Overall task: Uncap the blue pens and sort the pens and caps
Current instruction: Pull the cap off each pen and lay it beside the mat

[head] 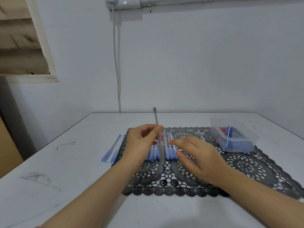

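Note:
My left hand [141, 142] pinches a thin pen [158, 132] between thumb and fingers and holds it steeply upright above the black lace mat [246, 165]; the pen is motion-blurred. My right hand [195, 157] hovers just right of it, fingers relaxed and spread, holding nothing. Under both hands a row of several blue pens [169, 150] lies side by side on the mat, partly hidden by my hands. Two more blue pens [113, 149] lie on the white table, just off the mat's left edge.
A clear plastic container [233, 134] with blue and red pieces inside stands on the mat's far right corner. The white table [65, 162] meets a wall at the back, where a cable [117, 79] hangs down.

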Demonstrator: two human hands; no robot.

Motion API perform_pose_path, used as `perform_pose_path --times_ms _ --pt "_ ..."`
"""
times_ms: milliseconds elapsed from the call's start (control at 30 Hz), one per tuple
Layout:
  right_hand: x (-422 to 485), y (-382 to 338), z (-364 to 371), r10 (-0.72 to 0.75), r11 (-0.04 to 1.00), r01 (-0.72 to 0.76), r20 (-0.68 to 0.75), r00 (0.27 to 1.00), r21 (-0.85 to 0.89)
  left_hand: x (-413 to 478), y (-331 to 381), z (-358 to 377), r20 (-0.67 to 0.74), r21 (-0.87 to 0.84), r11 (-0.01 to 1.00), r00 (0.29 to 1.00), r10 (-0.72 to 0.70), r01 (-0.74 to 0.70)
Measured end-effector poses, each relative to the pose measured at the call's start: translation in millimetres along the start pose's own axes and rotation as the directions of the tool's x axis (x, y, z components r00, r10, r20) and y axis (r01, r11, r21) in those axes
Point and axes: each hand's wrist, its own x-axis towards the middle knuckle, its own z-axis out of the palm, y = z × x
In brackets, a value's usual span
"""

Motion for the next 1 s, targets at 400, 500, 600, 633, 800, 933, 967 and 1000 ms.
perform_pose_path --times_ms 400,500,600,633,800,933,967,1000 --pt "-0.5 12.3 2.6 0.2 0.956 -0.216 -0.1 0.975 -0.197 -2.4 -10.9 -7.7 0.211 0.533 0.808 0.965 0.159 -0.25" --pt "-1.4 15.4 5.0 0.219 0.938 -0.223 -0.048 0.975 -0.264 -7.9 -6.8 -6.1 0.385 0.708 0.535 0.887 0.255 -0.461" --pt "-1.4 17.3 6.3 0.22 0.929 -0.213 -0.013 0.976 -0.302 -8.8 -5.3 -5.1 0.424 0.715 0.475 0.859 0.287 -0.512" --pt "-1.1 17.7 6.7 0.212 0.925 -0.206 -0.015 0.977 -0.319 -8.7 -5.7 -5.3 0.428 0.715 0.47 0.856 0.29 -0.517" --pt "-0.9 19.4 6.5 0.141 0.912 -0.136 -0.017 0.99 -0.388 -6.5 -8.9 -6.8 0.455 0.703 0.447 0.833 0.316 -0.553" --pt "-2.2 20.4 6.0 0.11 0.912 -0.107 -0.016 0.994 -0.397 -8.6 -4.2 -6.2 0.485 0.715 0.43 0.834 0.263 -0.551" --pt "-2.4 20.5 5.6 0.106 0.911 -0.105 -0.019 0.994 -0.399 -9.0 -3.1 -5.8 0.495 0.72 0.432 0.838 0.23 -0.544" --pt "-2.5 20.6 5.0 0.103 0.912 -0.104 -0.024 0.994 -0.398 -9.1 -2.6 -5.5 0.506 0.724 0.429 0.839 0.2 -0.54"
